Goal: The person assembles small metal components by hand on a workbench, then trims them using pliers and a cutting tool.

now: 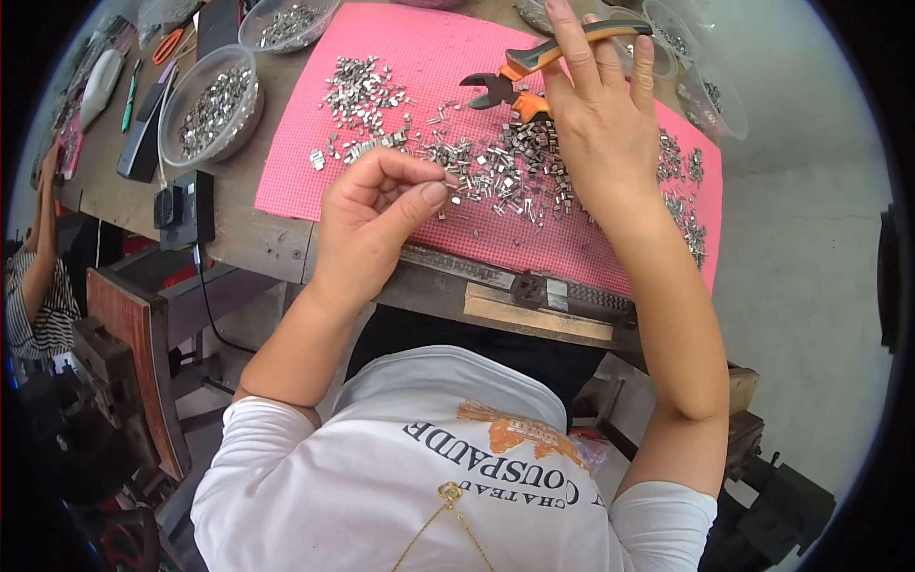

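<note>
My right hand [608,143] holds a pair of diagonal cutters [518,69] with orange and black grips. Its fingers lie around and over the handles, and the dark jaws stand apart, pointing left. To the left, thumb and index finger of my left hand [367,214] are pinched together; whatever sits at the fingertips is too small to name. Beneath both hands a pink textured mat [295,181] covers the table. Small silvery metal pieces [360,95] lie on it in loose heaps, with a denser pile [529,153] between my hands.
Clear plastic bowls of metal bits, one [214,110] at left and another [286,24] behind it, flank the mat. A black box with a cable [191,212] sits at the left table edge. A metal rail [467,269] runs along the front. Another person [40,286] is at far left.
</note>
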A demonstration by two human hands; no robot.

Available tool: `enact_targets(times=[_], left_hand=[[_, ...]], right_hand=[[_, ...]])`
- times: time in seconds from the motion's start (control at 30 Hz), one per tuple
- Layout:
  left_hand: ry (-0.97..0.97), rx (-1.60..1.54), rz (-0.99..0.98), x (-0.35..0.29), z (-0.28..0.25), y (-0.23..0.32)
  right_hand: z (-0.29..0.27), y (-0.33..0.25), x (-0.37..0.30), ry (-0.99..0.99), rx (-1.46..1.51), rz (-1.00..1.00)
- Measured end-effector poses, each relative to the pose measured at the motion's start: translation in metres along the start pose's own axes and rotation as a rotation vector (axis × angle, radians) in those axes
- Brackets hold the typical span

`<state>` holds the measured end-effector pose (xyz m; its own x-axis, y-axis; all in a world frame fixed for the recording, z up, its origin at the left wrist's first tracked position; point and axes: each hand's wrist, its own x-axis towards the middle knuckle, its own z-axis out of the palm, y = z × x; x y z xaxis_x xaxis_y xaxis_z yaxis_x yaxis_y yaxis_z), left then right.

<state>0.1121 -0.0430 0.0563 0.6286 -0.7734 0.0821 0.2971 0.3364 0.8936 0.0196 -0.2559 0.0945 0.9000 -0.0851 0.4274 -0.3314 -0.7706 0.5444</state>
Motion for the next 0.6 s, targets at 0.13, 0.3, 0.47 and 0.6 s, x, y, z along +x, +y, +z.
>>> enact_targets(times=[0.13,0.3,0.47,0.6], left_hand=[[-0.019,0.022,-0.055,0.003,-0.010,0.001],[-0.020,-0.309,-0.203,0.002,-0.010,0.015],[-0.085,-0.679,-0.455,-0.009,-0.003,0.024],[-0.152,-0.669,-0.499,-0.017,0.006,0.025]], right_hand=[[0.000,-0.001,0.001,-0.153,-0.031,-0.021],[-0.039,0.007,-0.015,-0.066,0.329,0.204],[-0.083,-0.010,-0.039,-0.122,0.452,0.255],[-0.092,-0.024,-0.058,-0.076,0.426,0.198]])
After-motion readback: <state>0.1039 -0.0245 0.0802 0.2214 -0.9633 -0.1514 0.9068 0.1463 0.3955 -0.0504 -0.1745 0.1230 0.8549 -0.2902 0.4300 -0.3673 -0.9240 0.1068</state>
